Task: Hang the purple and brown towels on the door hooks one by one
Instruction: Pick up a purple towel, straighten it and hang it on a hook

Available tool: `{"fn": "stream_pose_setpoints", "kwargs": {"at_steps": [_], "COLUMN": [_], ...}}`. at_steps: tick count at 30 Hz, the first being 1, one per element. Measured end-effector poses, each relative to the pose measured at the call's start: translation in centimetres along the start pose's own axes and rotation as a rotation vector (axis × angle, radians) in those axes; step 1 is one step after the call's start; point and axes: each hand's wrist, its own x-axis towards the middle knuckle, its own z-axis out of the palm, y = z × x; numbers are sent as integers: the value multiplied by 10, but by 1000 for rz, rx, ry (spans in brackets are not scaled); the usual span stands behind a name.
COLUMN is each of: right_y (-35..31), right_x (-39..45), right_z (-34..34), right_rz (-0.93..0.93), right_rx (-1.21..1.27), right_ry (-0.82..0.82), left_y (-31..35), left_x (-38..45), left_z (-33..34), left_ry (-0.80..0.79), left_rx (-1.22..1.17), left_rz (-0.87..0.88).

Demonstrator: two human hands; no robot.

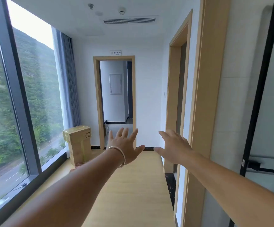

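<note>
1. Both arms are reaching forward at about chest height into a narrow corridor; neither hand is grasping anything.
2. The left hand (124, 145) is showing its back to the camera, fingers straight and spread, thumb angled right. It is released. A pale bangle (119, 155) is sitting on that wrist.
3. The right hand (173, 147) is also lying flat, palm down, fingers extended toward the left, thumb pointing at the left hand's thumb. It is released. The two thumbs are sitting near each other but apart.
4. The purple and brown towels are not showing anywhere in this view, so their location cannot be told. The door hooks are not visible either.
5. A glass door with a black frame (262, 89) is standing at the far right, with a black lever handle (258, 167) low on it.
6. A wood-trimmed doorway (178, 89) is opening in the right wall; another open doorway (115, 102) is facing the camera at the corridor's end, with a small sign (115, 53) above it.
7. A tall cardboard box (79, 145) is standing upright on the light wood floor (133, 185), beside the large window (18, 95) on the left.
8. A grey curtain (67, 79) is hanging at the window's far edge.
</note>
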Motion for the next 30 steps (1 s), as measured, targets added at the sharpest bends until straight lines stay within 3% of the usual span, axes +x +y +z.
{"fn": "stream_pose_setpoints", "kwargs": {"at_steps": [18,30], "right_y": [-37,-29], "right_x": [190,318], "right_z": [70,109], "right_rz": [90,70], "right_rx": [-7,1], "right_ry": [-4,-33], "left_y": [-113,-145], "left_x": [183,311], "left_z": [68,128], "left_ry": [8,14], "left_rx": [-48,-38], "left_rz": [4,7]}}
